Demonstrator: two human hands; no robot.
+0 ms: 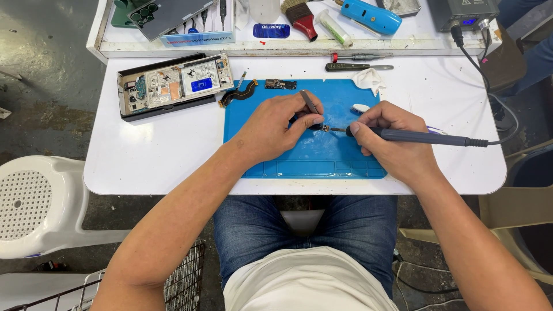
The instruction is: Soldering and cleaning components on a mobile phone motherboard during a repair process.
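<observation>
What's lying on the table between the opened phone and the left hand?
In the head view, a black flex cable lies between the opened phone and the left hand, crossing the blue mat's corner.

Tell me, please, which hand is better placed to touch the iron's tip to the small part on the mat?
Probably the right hand: it grips the soldering iron, tip at the small part. The left hand holds tweezers.

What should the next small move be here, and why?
Probably ease the soldering iron tip onto the small part: the right hand aims it just beside the part, which the left hand pins with tweezers on the blue mat.
</observation>
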